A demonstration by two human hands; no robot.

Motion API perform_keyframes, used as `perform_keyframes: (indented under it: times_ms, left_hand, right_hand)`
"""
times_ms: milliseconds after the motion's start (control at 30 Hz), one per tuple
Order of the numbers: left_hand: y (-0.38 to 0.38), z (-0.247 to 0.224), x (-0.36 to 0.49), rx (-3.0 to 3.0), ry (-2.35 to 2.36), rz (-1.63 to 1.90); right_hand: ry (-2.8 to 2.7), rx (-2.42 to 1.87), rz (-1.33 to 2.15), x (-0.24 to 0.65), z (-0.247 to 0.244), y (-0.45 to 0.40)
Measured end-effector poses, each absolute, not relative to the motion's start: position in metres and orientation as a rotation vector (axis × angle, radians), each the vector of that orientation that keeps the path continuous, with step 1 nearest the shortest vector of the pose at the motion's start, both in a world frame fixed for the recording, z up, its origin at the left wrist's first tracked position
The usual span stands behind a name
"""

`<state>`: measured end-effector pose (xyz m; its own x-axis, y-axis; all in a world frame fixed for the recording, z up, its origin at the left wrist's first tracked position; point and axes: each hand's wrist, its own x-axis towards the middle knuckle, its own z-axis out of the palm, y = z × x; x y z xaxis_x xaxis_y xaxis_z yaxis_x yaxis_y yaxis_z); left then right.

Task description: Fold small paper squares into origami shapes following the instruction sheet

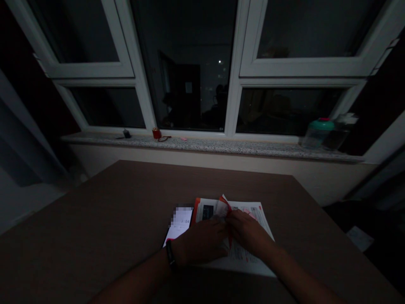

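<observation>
Both hands meet over a printed sheet or booklet [253,257] with red-orange edging, lying on the brown table. Between them is a red-and-white piece of folded paper [223,206], its pointed tip sticking up past the fingers. My left hand [204,241], with a black band at the wrist, grips the paper from the left, closed on it. My right hand [248,231] pinches the paper from the right, fingers closed. The lower part of the folded paper is mostly covered by my hands. Left of the booklet, a lit phone [179,223] lies partly behind my left wrist.
The brown table [110,219] reaches toward a speckled stone windowsill [215,145]. On the sill stand a small red container [156,133], a small dark item [126,133] and a clear jar with a teal lid [318,133]. Dark windows rise behind. The room is dim.
</observation>
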<state>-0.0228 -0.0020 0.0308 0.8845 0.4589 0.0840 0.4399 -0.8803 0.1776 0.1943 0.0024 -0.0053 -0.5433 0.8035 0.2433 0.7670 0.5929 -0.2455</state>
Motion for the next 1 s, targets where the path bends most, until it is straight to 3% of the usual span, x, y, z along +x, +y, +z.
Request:
perform_keyframes:
  times_ms: [167, 433, 700, 1000]
  left_hand:
    - [-0.002, 0.033, -0.02, 2.993, 0.75, 0.218]
    - [0.004, 0.037, -0.022, 2.648, 1.547, 0.439]
    - [0.008, 0.03, -0.023, 2.649, 1.568, 0.149]
    - [0.01, 0.028, -0.021, 2.676, 1.607, 0.099]
  right_hand:
    - [-2.506, -1.239, 0.169, 0.195, -0.005, 0.004]
    - [-2.553, -1.16, 0.162, 0.196, -0.002, -0.001]
    - [-2.616, -1.073, 0.148, 0.193, 0.002, -0.007]
    - [-2.68, -1.139, 0.008, 0.184, -0.001, -0.01]
